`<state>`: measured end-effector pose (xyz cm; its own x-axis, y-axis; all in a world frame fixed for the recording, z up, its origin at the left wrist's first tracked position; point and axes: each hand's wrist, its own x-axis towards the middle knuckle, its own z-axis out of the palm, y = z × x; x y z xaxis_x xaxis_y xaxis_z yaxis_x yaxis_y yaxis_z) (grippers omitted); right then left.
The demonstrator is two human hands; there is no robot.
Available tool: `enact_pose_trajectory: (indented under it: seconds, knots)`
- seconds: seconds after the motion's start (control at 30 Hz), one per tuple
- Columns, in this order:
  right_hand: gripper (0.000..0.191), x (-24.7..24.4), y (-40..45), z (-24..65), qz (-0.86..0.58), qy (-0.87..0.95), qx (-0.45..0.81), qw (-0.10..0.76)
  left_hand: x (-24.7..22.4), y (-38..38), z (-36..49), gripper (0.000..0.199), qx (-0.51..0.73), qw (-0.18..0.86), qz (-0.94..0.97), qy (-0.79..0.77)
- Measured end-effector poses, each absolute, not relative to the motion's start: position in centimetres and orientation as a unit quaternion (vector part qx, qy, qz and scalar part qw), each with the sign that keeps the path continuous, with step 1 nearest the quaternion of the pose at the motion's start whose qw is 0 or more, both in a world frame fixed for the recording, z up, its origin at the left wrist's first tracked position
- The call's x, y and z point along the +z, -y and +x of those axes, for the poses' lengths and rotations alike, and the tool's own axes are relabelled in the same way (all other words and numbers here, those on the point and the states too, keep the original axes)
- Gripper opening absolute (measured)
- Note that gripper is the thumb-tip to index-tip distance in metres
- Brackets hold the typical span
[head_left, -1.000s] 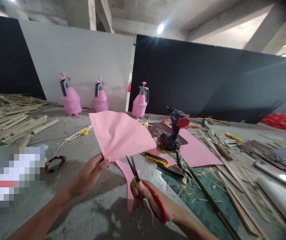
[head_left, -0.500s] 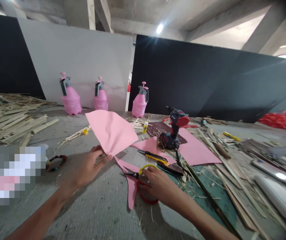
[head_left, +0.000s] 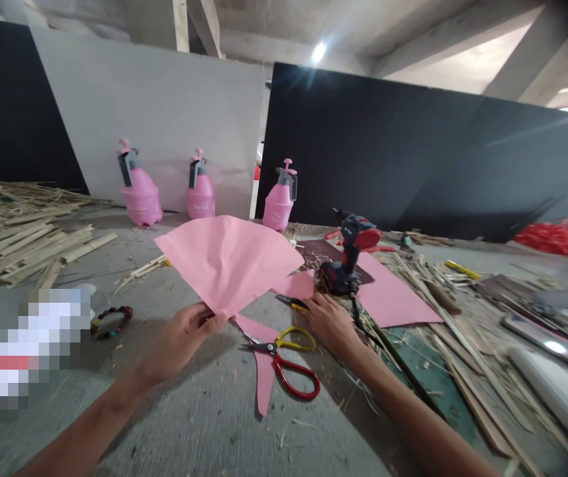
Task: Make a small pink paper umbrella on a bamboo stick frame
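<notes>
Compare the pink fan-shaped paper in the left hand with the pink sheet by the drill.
The fan-shaped paper has a curved far edge; the pink sheet has straight visible edges.
The left hand holds the fan-shaped paper raised; the pink sheet lies flat.
The fan-shaped paper shows creases; the pink sheet looks smooth.
Both are pink and thin.

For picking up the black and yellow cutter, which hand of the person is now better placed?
Probably the right hand: it is right at the cutter, partly covering it. The left hand is farther away and pinches the fan-shaped pink paper.
</notes>
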<state>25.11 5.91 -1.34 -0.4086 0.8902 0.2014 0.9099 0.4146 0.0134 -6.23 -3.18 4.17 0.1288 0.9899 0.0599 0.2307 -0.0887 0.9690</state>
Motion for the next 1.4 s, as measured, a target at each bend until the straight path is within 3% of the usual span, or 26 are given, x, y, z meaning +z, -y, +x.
enact_pose_trajectory:
  seconds: [0.3,0.53,0.7,0.8,1.0,1.4]
  knots:
    - [0.026,-1.8,-5.9,25.1,-0.548,0.822,-0.060,0.140,2.6,2.7,-6.0,0.041,0.482,0.449,0.525,-0.539]
    - [0.036,1.1,-4.5,24.8,-0.582,0.762,-0.072,0.275,2.2,2.8,-6.7,0.042,0.510,0.408,0.485,-0.582]
    - [0.025,3.2,-0.4,22.4,-0.457,0.793,-0.052,0.400,2.1,2.8,-6.5,0.036,0.528,0.403,0.466,-0.585]
    - [0.030,4.2,1.8,20.7,-0.377,0.843,-0.014,0.384,2.1,3.0,-6.2,0.039,0.540,0.405,0.456,-0.580]
    - [0.033,4.5,2.3,18.6,-0.393,0.844,0.106,0.349,1.9,3.1,-6.1,0.039,0.561,0.403,0.443,-0.572]
    - [0.032,5.7,2.4,18.8,-0.385,0.841,0.131,0.357,2.9,3.7,-5.9,0.032,0.538,0.352,0.460,-0.613]
